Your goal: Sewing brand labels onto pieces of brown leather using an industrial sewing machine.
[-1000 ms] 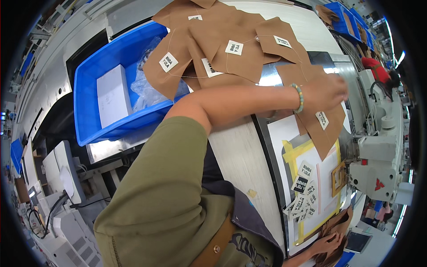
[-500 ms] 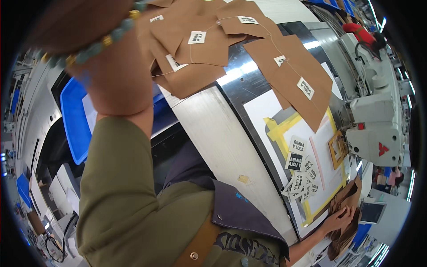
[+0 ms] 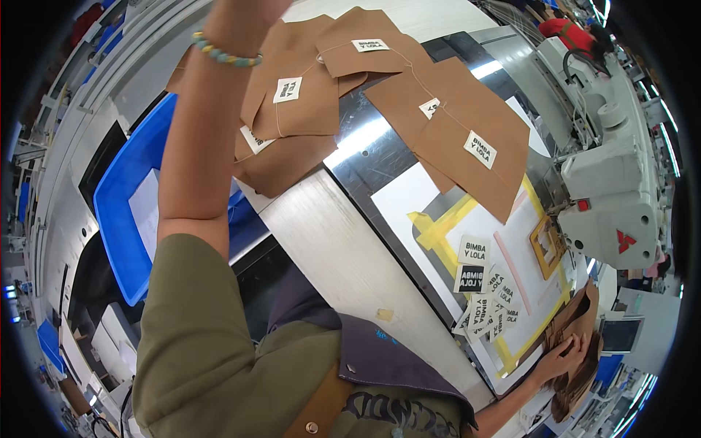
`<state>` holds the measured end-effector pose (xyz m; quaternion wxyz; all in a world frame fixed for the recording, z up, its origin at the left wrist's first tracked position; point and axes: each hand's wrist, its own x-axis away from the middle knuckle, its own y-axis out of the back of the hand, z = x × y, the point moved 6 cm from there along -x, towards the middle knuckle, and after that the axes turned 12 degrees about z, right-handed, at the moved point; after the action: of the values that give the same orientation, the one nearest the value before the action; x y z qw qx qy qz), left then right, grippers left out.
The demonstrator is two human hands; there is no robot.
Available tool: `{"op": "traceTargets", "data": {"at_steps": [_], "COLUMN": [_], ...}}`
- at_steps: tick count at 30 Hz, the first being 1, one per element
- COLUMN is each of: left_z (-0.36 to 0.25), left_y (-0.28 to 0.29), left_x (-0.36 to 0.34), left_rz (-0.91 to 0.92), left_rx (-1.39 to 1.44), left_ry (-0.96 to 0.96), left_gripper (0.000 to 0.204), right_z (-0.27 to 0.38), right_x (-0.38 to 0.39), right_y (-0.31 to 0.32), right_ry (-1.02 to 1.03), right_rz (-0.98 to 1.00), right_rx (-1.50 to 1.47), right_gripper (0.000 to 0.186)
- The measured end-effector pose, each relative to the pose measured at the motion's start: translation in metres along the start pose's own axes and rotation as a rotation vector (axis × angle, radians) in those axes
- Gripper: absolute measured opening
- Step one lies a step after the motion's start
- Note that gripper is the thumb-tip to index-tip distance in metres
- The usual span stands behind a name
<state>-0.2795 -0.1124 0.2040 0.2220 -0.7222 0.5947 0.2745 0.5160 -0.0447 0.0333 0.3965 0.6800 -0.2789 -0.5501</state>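
Right hand, lower right, touches the brown bundle under its fingers, grip unclear; left hand, cropped at upper left, cannot be judged.

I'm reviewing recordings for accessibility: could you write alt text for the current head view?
A person's right hand touches folded brown sheet material at lower right; the left hand is partly cut off at the top edge. Flat brown pieces bearing white labels lie between them, near loose black-and-white square labels on a yellow-taped white sheet.
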Motion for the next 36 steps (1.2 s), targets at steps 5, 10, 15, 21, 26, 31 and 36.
{"op": "traceTargets", "data": {"at_steps": [5, 10, 15, 21, 26, 31, 36], "left_z": [0.221, 0.247, 0.237, 0.257, 0.256, 0.224, 0.148], "left_y": [0.054, 0.051, 0.062, 0.049, 0.071, 0.055, 0.021], "left_x": [0.046, 0.062, 0.064, 0.064, 0.070, 0.057, 0.047], "left_rz": [0.015, -0.028, -0.174, 0.093, 0.025, -0.222, -0.182], "left_rx": [-1.189, -1.018, -1.017, -1.007, -1.297, -1.048, -1.045], "left_ry": [0.562, 0.648, 0.353, 0.807, 0.411, 0.214, -0.019], "left_gripper": [0.046, 0.037, 0.037, 0.027, 0.025, 0.017, 0.015], "right_z": [0.000, -0.002, -0.002, -0.006, -0.001, -0.008, -0.004], "right_x": [0.002, 0.004, 0.002, 0.002, 0.000, 0.003, 0.002], "right_y": [0.005, 0.007, 0.008, 0.004, 0.009, 0.007, 0.007], "right_ry": [-0.013, 0.001, -0.040, -0.033, -0.014, -0.018, -0.029], "right_rz": [0.021, 0.026, 0.051, 0.057, 0.041, 0.043, 0.046], "right_rx": [0.026, 0.086, 0.096, 0.082, 0.073, 0.090, 0.081], "right_gripper": [0.023, 0.025, 0.026, 0.024, 0.023, 0.025, 0.027]}}
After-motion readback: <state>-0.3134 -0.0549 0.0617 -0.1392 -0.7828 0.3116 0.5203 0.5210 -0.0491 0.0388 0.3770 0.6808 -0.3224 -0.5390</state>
